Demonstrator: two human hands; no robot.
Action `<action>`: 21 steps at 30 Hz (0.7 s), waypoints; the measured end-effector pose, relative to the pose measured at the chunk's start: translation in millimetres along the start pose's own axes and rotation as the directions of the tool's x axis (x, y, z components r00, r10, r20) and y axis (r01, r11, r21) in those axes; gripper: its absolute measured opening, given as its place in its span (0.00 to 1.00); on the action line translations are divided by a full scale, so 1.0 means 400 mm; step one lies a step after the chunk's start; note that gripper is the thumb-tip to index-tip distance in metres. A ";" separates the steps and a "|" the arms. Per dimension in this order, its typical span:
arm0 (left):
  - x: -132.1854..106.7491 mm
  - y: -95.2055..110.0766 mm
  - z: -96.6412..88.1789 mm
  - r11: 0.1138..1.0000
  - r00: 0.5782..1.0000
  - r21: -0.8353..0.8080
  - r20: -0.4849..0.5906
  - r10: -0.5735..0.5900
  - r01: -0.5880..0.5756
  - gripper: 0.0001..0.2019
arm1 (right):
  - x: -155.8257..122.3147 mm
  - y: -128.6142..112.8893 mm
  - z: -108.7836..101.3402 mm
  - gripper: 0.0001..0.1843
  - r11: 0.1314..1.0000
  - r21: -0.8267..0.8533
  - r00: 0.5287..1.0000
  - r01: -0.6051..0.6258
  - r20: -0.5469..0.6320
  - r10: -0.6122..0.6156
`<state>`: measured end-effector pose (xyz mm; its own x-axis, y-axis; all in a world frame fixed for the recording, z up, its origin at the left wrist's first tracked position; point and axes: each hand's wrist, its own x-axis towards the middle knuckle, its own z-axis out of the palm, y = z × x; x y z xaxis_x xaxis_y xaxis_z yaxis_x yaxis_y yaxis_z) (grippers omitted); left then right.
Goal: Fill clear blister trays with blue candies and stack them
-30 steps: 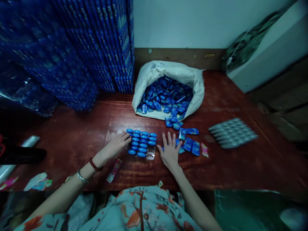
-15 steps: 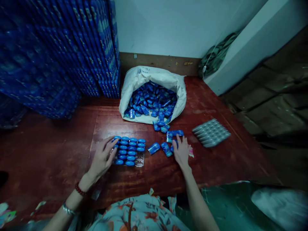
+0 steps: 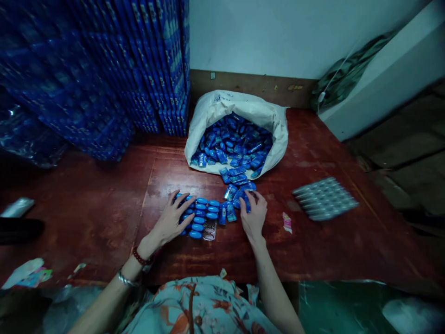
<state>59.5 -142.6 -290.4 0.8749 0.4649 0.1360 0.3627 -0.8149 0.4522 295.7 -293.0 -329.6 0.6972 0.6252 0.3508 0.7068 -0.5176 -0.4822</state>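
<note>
My left hand (image 3: 172, 220) rests with spread fingers over the left side of a clear plastic tray holding rows of blue oval packs (image 3: 199, 220). Cells at the tray's near right corner (image 3: 209, 229) hold no blue pack and show a dark, patterned bottom. To the right, my right hand (image 3: 254, 215) has its fingers apart and curved, the tips touching loose blue packets (image 3: 238, 198). Two of these packets (image 3: 226, 212) lie right beside the tray's right edge. What is under my right fingertips is partly hidden.
A white sack (image 3: 283, 134) lies open behind, full of blue packets spilling out. Tall stacks of blue packages (image 3: 139, 69) stand at the back left. A stack of clear trays (image 3: 325, 198) sits at right, with a pink scrap (image 3: 287, 223) nearer. A dark object (image 3: 21, 231) lies far left.
My right hand has slid loose packets leftward, bunching them against the tray's right side. My left hand now reaches further over the tray. The camera view has turned a little left.
</note>
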 end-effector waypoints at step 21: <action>0.137 0.372 0.210 0.959 0.958 0.235 0.196 -0.208 0.160 0.26 | -0.187 0.063 -0.164 0.18 0.853 -0.462 0.936 0.242 0.344 -0.079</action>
<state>188.5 -267.3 -289.6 0.8257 0.5474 -0.1363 0.5634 -0.7881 0.2479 269.3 -391.0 -315.3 0.5553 0.8268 0.0903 0.8271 -0.5603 0.0447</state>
